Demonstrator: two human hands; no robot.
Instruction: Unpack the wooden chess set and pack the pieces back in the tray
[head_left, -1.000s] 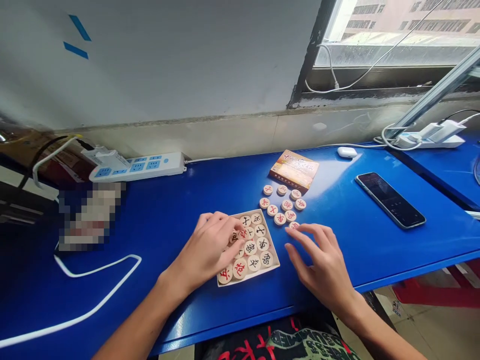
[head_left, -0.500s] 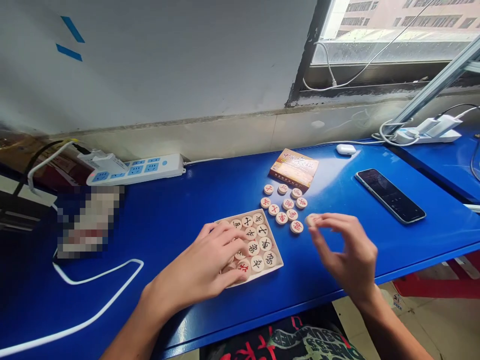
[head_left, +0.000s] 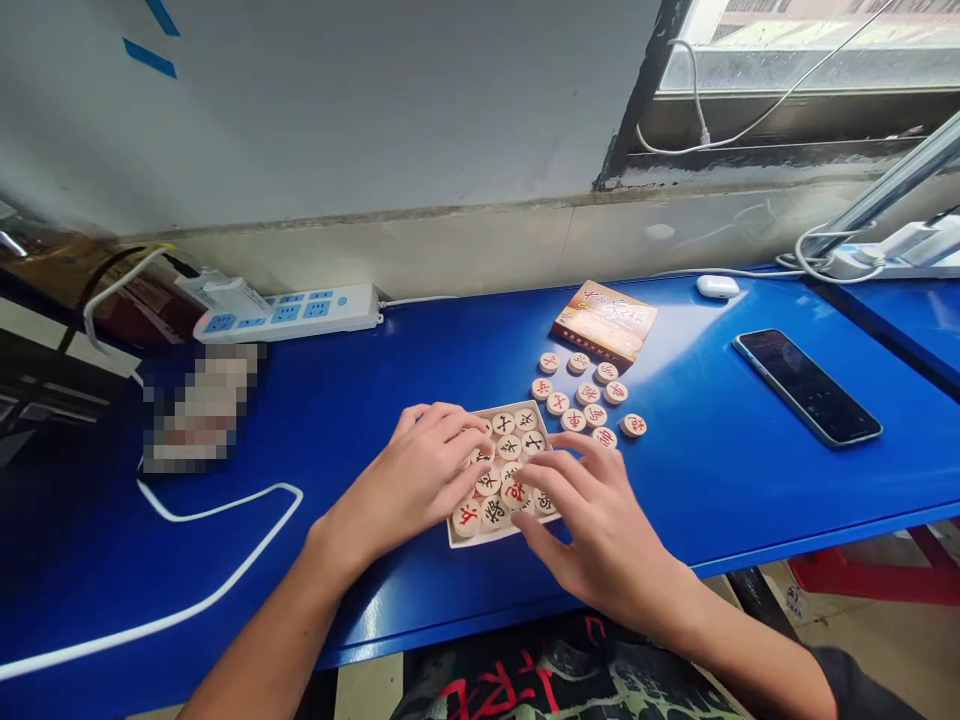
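Observation:
An open white box (head_left: 465, 541) of round wooden Chinese chess pieces stands on the blue table, most pieces marked in black. My left hand (head_left: 439, 465) lies over the box's left side, its fingers spread and bent over the pieces. Over the right side, my right hand (head_left: 585, 510) has thumb and fingertips around a red-marked Chinese chess piece (head_left: 515, 493) that sits above its neighbours. My fingers hide part of the box. Beyond its far right corner, several red-marked pieces (head_left: 573, 420) lie loose, with one piece (head_left: 634, 426) at their right end.
A brown printed box lid (head_left: 606, 322) lies behind the loose pieces. To the right are a phone (head_left: 806, 388) and a white earphone case (head_left: 718, 288). A power strip (head_left: 322, 315) sits at the back left, and a white cable (head_left: 217, 590) curves across the left side.
My right hand has put a red-marked piece down beside the loose ones and moved left to the box, around another piece. My left hand has stayed at the box. The view has shifted slightly.

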